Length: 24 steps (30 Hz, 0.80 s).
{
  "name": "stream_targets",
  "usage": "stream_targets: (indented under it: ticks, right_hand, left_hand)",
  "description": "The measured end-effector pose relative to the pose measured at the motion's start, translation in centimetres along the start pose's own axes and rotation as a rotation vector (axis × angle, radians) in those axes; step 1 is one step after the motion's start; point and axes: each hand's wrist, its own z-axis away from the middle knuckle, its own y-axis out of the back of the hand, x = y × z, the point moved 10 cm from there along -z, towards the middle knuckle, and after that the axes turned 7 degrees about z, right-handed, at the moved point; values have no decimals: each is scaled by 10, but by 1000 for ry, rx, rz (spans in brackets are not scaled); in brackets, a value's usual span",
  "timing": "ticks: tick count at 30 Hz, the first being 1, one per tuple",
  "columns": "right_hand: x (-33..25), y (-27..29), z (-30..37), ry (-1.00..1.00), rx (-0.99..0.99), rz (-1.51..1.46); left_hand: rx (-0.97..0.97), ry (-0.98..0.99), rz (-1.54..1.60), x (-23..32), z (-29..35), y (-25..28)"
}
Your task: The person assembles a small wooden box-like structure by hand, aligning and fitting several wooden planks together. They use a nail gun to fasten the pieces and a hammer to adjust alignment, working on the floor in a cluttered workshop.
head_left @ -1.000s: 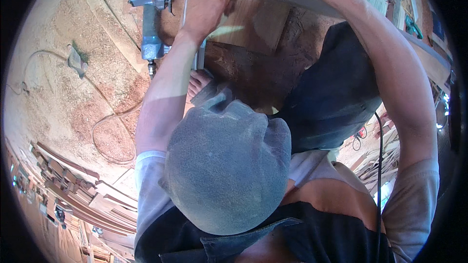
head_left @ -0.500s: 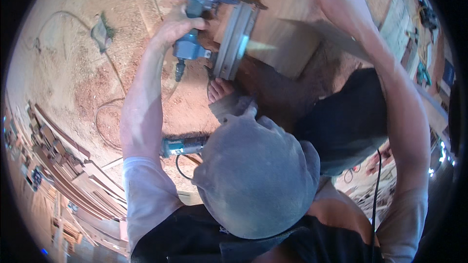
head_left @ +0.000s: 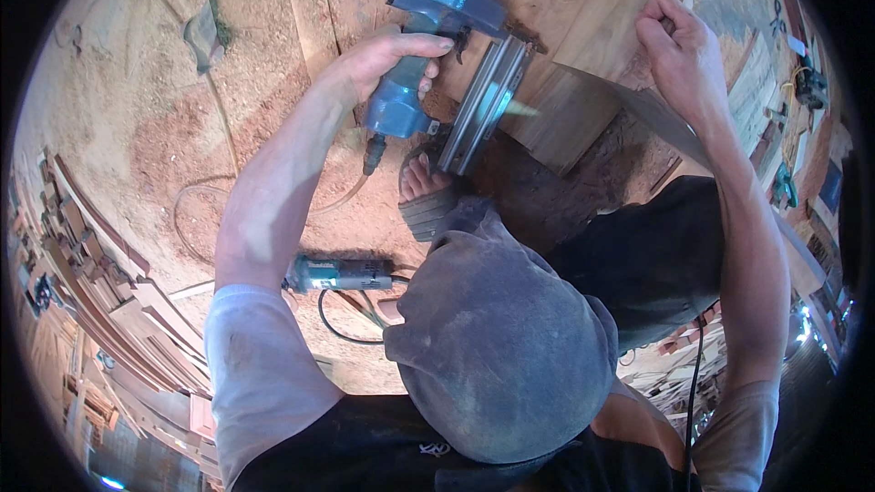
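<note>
My left hand is wrapped round the grip of a blue nail gun, its fingers near the trigger. The gun's long silver magazine slants beside the grip, and an air hose joins the handle's lower end. Its nose lies close to some brown wooden boards. My right hand is closed with the fingers curled, beside the edge of an upper wide board. What is inside those fingers, if anything, is hidden. A narrow panel shows its side below that board.
A teal angle grinder with a black cord lies on the dusty floor by my left arm. The thin air hose loops across the floor. Sandalled toes sit below the magazine. Stacked wood strips fill the left; tools lie far right.
My left hand has carried the nail gun to the right, nearer the boards. My right hand has come right and closer to me, still closed. The view has shifted slightly.
</note>
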Motion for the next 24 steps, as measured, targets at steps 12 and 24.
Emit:
stream_targets:
  ticks: [12,24]
  right_hand:
    - [-5,0,3,9,24,-57]
    - [2,0,2,-29,-10,-16]
  left_hand:
    - [-71,-38,31,-2,-12,-9]
    - [-86,29,46,0,-18,-6]
